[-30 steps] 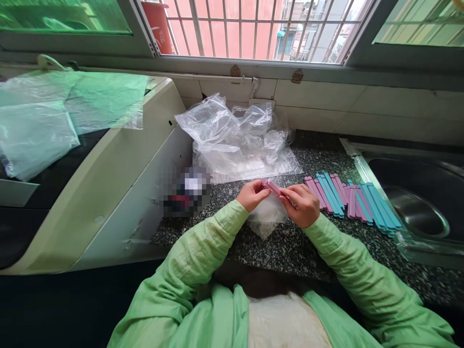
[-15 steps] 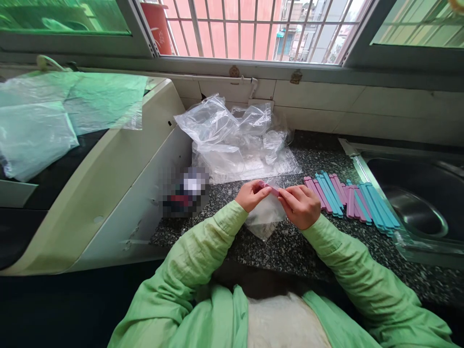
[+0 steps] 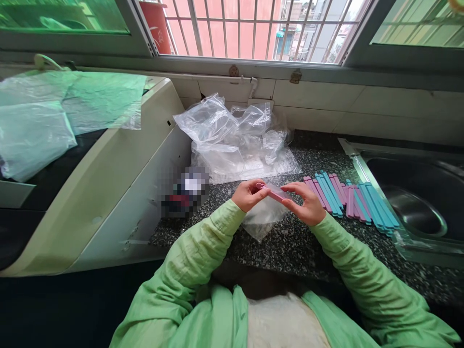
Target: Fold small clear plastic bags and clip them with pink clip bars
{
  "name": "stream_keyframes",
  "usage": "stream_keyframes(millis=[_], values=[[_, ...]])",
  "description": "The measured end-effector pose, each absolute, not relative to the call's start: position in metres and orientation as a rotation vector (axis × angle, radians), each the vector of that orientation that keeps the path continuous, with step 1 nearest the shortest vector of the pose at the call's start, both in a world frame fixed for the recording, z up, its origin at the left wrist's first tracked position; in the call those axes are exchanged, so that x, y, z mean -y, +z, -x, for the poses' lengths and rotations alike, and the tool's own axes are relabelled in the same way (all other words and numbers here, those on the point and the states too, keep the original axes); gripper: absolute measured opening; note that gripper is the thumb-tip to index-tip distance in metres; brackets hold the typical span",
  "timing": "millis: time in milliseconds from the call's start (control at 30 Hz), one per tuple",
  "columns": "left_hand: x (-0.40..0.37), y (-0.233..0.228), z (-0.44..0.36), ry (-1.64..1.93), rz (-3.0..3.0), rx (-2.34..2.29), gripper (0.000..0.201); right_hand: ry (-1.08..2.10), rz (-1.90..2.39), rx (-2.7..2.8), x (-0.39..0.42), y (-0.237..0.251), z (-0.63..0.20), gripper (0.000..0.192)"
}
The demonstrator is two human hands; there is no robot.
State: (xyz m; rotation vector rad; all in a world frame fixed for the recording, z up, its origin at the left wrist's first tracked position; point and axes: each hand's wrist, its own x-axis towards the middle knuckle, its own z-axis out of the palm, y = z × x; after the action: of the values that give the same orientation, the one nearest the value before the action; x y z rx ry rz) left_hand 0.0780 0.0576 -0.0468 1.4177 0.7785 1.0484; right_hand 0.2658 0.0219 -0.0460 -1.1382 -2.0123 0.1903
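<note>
My left hand (image 3: 248, 195) is closed on one end of a long purple plastic bag clip (image 3: 274, 194), with its rounded tip showing past the thumb. At the clip's other end is my right hand (image 3: 306, 202), its thumb and index finger set around that end and the other fingers curved above. A thin piece of clear film shows along the clip between the hands. Below them a clear plastic bag (image 3: 261, 221) lies on the speckled counter. To the right of my right hand are several purple clips (image 3: 319, 193) and blue clips (image 3: 379, 205) in a row.
Crumpled clear plastic bags (image 3: 235, 140) are heaped behind my hands near the tiled wall. A metal sink (image 3: 413, 208) is at the right. A large pale machine or cabinet (image 3: 123, 164) stands at the left, beside a blurred dark item (image 3: 186, 193). A barred window is behind.
My right hand has shifted slightly right and its fingers have spread from a tight pinch. More of the purple clip shows between the hands. My left hand has moved slightly left.
</note>
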Motion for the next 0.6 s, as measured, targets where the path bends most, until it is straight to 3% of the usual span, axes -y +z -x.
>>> stream_keyframes(millis=[167, 600], values=[[-0.0583, -0.0491, -0.0772, 1.033, -1.459, -0.747, 0.044, 0.343, 1.1, 2.003, -0.0217, -0.0491, -0.2643, 0.017], [-0.0629, -0.0456, -0.0762, 1.144, -1.438, -0.738, 0.042, 0.261, 1.109, 1.962, -0.0195, -0.0512, -0.2592, 0.012]])
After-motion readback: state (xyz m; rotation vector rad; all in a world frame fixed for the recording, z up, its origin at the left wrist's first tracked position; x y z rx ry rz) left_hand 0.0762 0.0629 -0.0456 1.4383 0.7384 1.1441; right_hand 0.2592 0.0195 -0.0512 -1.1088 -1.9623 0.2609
